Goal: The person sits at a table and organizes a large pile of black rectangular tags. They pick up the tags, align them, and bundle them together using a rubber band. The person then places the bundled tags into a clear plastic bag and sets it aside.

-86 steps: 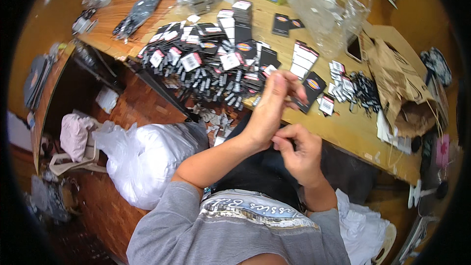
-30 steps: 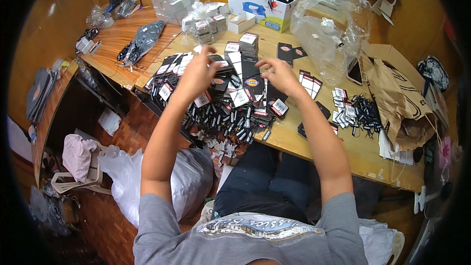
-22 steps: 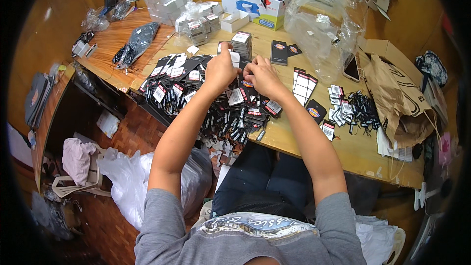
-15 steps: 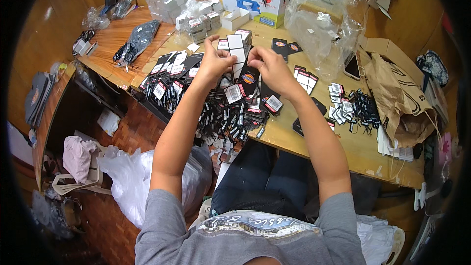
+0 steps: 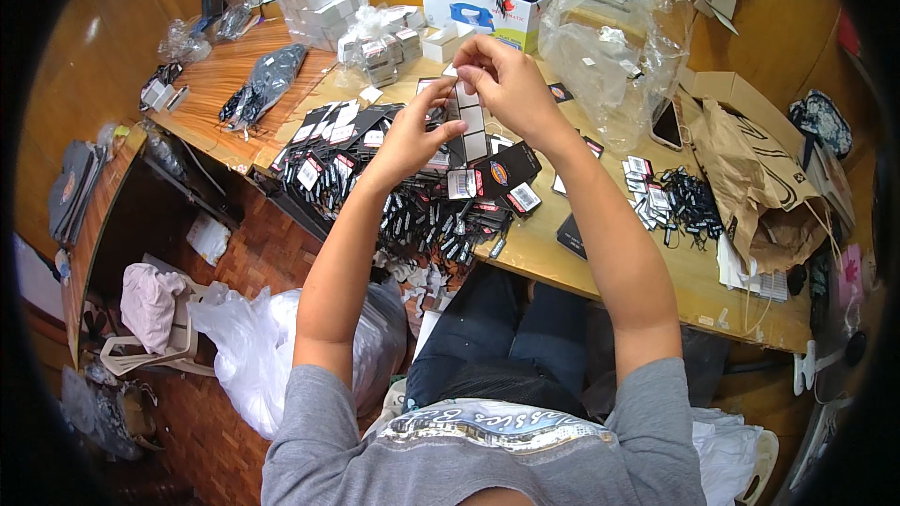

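Fingers of my right hand (image 5: 511,84) pinch together at the white strip's (image 5: 472,118) top, their catch too small to tell; my left hand's (image 5: 411,136) curve half-open beside it, over black tags (image 5: 517,167). Working the strip's end appears underway; next calls for steadiness.

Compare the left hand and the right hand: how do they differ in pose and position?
The right hand is higher in the picture, by the top end of the strip of white labels; the left hand is lower, by the strip's left edge. The right hand's thumb is close to its bent fingers, while the left hand's thumb stands apart below its fingers. Both are bare and at the strip; their grip is unclear.
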Available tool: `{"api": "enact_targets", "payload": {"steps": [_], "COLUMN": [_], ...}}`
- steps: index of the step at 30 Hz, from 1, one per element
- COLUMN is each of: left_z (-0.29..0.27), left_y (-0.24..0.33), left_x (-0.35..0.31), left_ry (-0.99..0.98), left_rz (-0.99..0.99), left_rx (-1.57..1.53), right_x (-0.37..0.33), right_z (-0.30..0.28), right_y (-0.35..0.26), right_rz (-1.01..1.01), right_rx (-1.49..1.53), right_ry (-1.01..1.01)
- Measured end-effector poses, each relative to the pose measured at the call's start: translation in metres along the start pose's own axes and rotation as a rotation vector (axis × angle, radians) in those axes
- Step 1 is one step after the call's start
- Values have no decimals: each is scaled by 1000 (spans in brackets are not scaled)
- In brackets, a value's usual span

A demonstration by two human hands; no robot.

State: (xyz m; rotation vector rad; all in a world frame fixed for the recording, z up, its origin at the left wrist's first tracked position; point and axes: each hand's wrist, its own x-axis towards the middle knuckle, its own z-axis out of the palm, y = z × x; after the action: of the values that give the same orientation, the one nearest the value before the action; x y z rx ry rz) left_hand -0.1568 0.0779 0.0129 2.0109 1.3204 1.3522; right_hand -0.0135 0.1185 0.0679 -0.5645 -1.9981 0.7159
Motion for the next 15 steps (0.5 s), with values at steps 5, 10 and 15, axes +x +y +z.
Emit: {"api": "enact_targets", "payload": {"steps": [5, 10, 15], "left_z": [-16, -37, -53], "left_y": [-12, -7, -12], "left_x": [3, 7, -4], "left_ry": [58, -49, -183], "left_rz": [49, -196, -104], "left_rx": [203, 201, 289], "right_x": [3, 4, -16], "right_z": [7, 11, 16], "right_y": [-23, -39, -57], "right_rz": [-108, -134, -181], "right_rx": [34, 50, 91], "right_ry": [-1, 1, -106]}}
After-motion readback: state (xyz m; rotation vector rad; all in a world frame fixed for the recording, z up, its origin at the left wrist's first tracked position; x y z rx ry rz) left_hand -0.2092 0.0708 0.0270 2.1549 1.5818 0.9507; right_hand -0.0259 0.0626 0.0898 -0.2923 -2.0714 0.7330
